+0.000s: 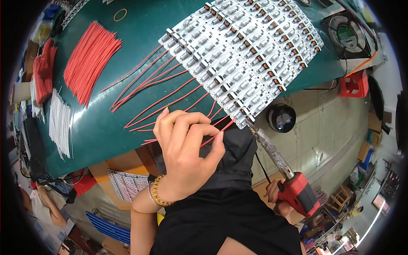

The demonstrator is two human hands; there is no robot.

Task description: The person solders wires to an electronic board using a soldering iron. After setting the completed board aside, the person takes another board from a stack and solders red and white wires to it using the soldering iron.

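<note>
The left hand (185, 148) has a narrow pinch on a red wire (228, 124) – thumb and fingertips near the board (240, 55), probably to steady its end at the lowest corner. The right hand (281, 207), partly hidden, wraps the handle of the iron (274, 154) at lower right; its tip slants up to that corner, though contact is too small to tell. The board fills the upper middle of the frame, its corner jutting past the table (100, 142) edge – likely giving the iron room. Red bundle (90, 63) and white bundle (60, 123) lie at upper left and left, seemingly for easy reach.
</note>
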